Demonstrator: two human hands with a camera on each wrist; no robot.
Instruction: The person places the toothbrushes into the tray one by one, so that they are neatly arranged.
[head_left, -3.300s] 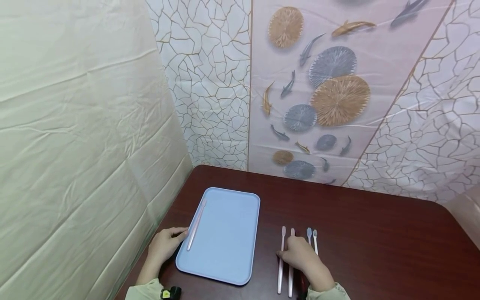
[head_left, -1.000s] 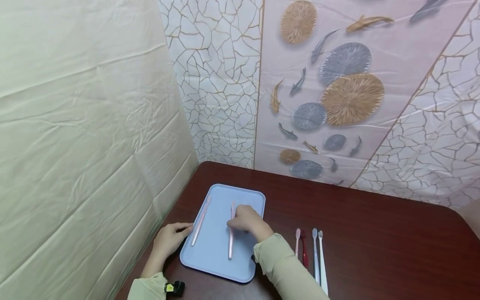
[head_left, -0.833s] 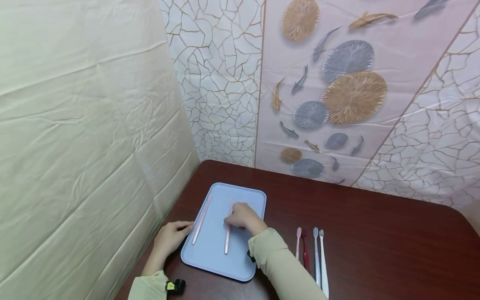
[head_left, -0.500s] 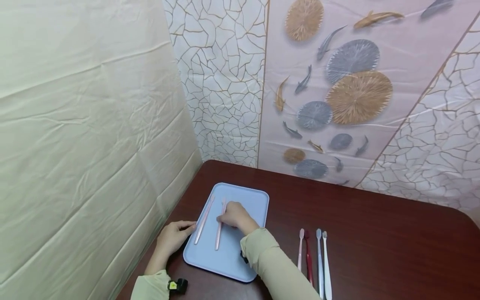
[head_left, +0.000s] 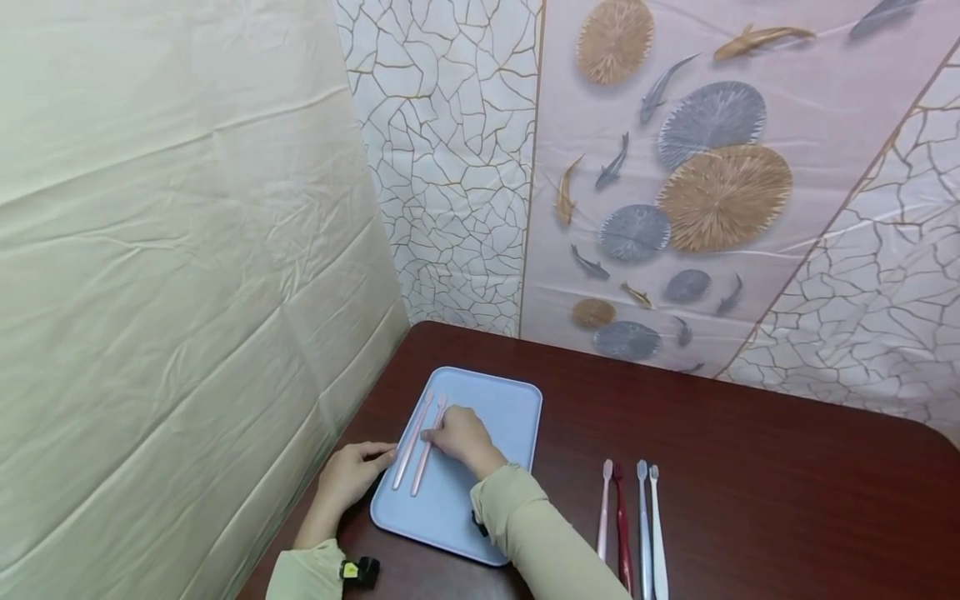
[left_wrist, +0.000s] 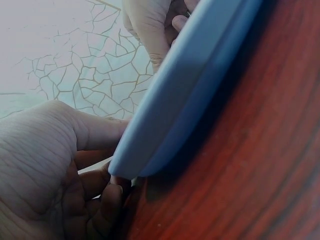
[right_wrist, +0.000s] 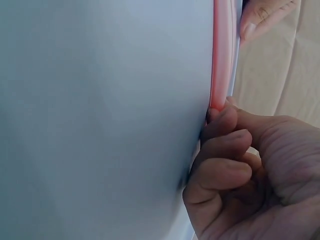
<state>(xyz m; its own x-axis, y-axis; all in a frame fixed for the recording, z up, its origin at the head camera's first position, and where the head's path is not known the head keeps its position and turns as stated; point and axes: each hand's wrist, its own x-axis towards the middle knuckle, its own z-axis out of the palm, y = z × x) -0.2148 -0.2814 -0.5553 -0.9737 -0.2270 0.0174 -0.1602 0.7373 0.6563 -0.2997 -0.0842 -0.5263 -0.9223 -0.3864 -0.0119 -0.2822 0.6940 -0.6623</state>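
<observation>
A light blue tray (head_left: pixel 491 400) lies on the dark red-brown table. My right hand (head_left: pixel 459 433) pinches a pink toothbrush (head_left: pixel 422 471) between thumb and fingers, low over the tray's left part. Just left of it a second pink toothbrush (head_left: pixel 406 459) lies along the tray's left edge. In the right wrist view the pink handle (right_wrist: pixel 222 55) runs up from my fingertips. My left hand (head_left: pixel 352 477) holds the tray's left edge; the left wrist view shows the thumb on the rim (left_wrist: pixel 165 100) and curled fingers under it.
To the right of the tray, on the table (head_left: pixel 750 467), lie a pink toothbrush (head_left: pixel 604 508), a red one (head_left: pixel 622 525), a blue one (head_left: pixel 644 525) and a white one (head_left: pixel 658 533) side by side. A cream cloth wall (head_left: pixel 187 333) stands close on the left.
My right hand has taken a pink toothbrush from the group on the table to the tray, then moved it left beside the first one. My left hand stays at the tray's edge.
</observation>
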